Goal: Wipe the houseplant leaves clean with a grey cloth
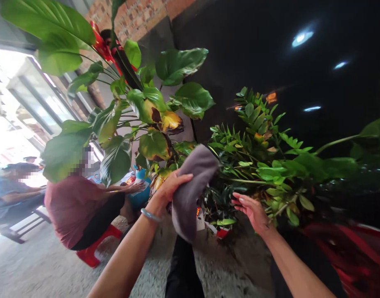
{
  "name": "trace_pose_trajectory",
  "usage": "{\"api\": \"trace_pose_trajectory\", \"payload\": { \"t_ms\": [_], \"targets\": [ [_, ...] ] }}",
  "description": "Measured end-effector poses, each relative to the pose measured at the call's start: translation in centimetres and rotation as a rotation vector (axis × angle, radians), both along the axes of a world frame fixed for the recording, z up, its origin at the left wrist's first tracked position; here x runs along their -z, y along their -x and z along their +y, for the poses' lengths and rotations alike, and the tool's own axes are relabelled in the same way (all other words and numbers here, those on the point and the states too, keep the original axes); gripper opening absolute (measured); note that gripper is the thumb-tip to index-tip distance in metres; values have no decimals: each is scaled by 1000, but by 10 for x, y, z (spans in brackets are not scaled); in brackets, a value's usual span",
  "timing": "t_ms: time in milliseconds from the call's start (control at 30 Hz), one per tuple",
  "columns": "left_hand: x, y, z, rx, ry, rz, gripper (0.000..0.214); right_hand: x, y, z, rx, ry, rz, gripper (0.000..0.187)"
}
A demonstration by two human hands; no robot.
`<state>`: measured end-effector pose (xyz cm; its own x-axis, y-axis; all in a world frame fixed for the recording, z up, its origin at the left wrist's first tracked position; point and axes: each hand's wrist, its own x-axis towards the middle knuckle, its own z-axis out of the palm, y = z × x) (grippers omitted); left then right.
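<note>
A soft grey fabric piece (191,192), curved somewhat like a shoe or sock, is held up in front of me. My left hand (168,187), with a pale bangle (150,215) on its wrist, is closed on its left edge; the thumb lies over the front and the other fingers are hidden behind. To the right and apart from it is my right hand (254,212), open, fingers stretched leftward with nothing in them. It is close to the leaves of a bushy green plant (279,176). A dark-edged opening shows at the piece's upper right end.
A large-leaved plant (115,124) rises on the left. Beyond it a person in a red shirt (73,203) sits on a red stool (98,246); another person (16,194) sits farther left. A glossy black wall (254,49) stands behind. Red material (354,256) lies at lower right.
</note>
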<state>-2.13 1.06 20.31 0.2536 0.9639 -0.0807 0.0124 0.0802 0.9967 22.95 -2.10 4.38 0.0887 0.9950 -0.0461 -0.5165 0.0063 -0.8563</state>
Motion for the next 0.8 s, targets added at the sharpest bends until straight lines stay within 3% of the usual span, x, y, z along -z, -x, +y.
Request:
{"api": "trace_pose_trajectory", "payload": {
  "t_ms": [67,133,200,267,367,500,600,667,733,800],
  "targets": [
    [7,-7,9,-178,-41,-73,41,-2,2,-1,24,13,-19,36],
    [28,-15,8,-225,12,-32,35,-5,4,-2,38,30,11,36],
    [51,-19,-5,-92,119,80,31,-7,7,-3,29,53,60,36],
    [63,-15,-22,96,209,156,33,-7,8,-3,33,83,89,36],
    [52,1,-36,162,210,109,39,-4,7,-1,75,114,97,34],
    [23,13,-18,-158,51,-91,37,0,7,3,88,115,94,34],
    [33,5,-8,-367,59,-134,30,-1,10,3,78,111,88,35],
    [53,-3,-16,-290,186,-53,30,-2,12,3,71,115,86,35],
    [71,-4,-34,-109,314,9,35,-2,13,1,63,125,85,34],
    [75,3,-50,24,362,-12,43,-3,12,0,55,131,86,33]
  ]
}}
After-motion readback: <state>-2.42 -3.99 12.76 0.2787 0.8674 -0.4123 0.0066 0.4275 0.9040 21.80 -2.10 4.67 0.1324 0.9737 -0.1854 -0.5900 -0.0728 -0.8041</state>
